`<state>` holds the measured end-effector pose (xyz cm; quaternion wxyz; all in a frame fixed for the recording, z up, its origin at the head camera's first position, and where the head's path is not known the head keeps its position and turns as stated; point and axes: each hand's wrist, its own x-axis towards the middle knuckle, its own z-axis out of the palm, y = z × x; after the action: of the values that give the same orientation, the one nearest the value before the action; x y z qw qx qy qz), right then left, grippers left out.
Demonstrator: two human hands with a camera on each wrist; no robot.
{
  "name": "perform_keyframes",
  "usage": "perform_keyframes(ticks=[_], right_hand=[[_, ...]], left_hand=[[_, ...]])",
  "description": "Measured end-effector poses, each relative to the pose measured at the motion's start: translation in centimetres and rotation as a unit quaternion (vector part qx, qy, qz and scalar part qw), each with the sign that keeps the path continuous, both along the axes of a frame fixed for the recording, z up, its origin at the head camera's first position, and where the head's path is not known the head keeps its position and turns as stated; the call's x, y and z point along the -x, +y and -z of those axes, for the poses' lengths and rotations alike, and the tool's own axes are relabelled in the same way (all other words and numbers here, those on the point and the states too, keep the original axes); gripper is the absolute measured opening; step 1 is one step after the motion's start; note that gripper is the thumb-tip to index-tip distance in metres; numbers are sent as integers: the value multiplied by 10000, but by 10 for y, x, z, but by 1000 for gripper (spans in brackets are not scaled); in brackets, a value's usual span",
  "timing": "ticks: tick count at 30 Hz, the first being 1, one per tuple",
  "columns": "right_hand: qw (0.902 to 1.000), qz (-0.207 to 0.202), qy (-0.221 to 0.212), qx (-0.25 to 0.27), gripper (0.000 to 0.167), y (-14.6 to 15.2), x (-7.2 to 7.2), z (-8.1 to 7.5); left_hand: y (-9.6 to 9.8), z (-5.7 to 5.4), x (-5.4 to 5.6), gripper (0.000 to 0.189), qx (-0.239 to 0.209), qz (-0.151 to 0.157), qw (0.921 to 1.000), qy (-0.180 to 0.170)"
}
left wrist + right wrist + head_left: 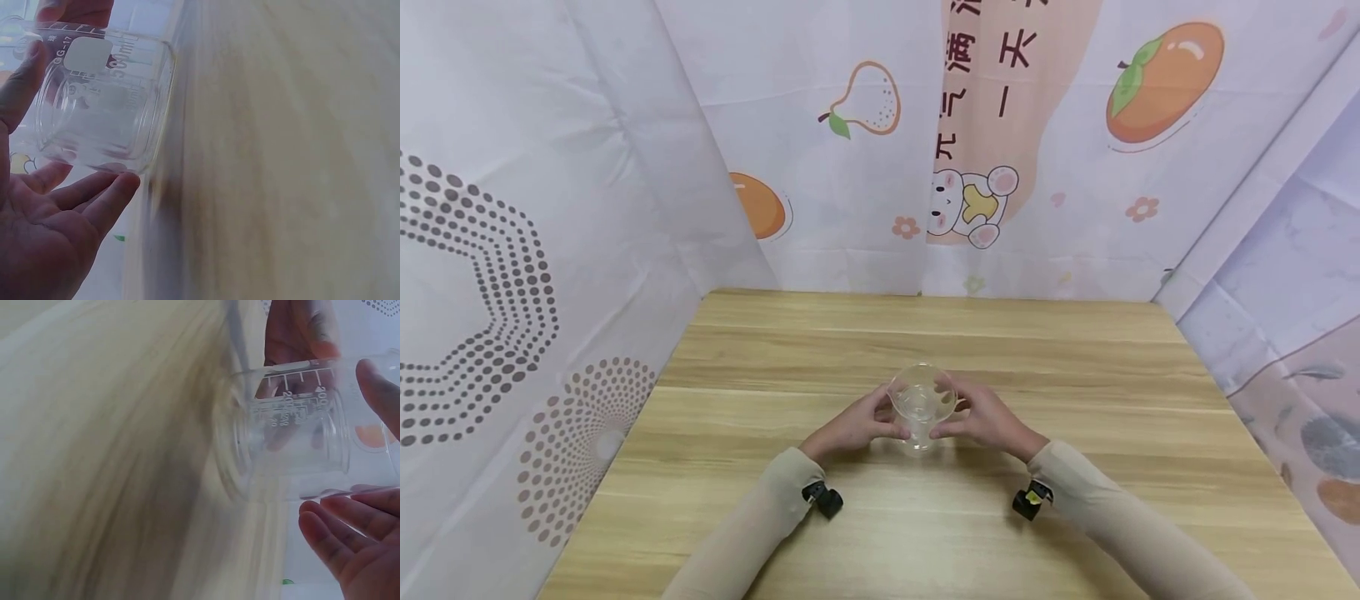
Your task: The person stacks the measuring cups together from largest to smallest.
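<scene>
A clear glass beaker (87,55) with white markings, one reading 500 ml, stands near the middle of the table. Nested inside it is a smaller glass beaker (300,437) with its own white scale. My left hand (857,421) holds the large beaker from the left, thumb on the near side and fingers round the far side. From the right, my right hand (988,417) grips the same beaker in a mirrored way. The large beaker's base is at or close to the tabletop; whether it touches is hard to tell.
The wood-grain table (760,350) runs back to a white printed curtain (820,208) with fruit and flower pictures. More patterned cloth hangs along the left and right sides. Black wrist cameras sit on both beige sleeves (752,525).
</scene>
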<state>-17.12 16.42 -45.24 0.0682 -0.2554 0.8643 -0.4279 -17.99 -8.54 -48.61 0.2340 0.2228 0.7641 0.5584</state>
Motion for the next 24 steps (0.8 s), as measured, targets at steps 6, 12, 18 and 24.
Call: perform_keyframes(ticks=[6, 12, 18, 24], right_hand=[[9999, 108, -47, -121, 86, 0, -2, 3], [9999, 140, -76, -49, 81, -1, -4, 5], [9998, 172, -35, -61, 76, -3, -6, 8], [9998, 177, 66, -82, 76, -3, -1, 5]], left_hand=[[-1, 0, 0, 79, 98, 32, 9999, 51], [-1, 0, -2, 86, 65, 64, 10000, -24], [-3, 1, -3, 86, 89, 114, 9999, -53], [-2, -2, 3, 84, 76, 150, 9998, 68]])
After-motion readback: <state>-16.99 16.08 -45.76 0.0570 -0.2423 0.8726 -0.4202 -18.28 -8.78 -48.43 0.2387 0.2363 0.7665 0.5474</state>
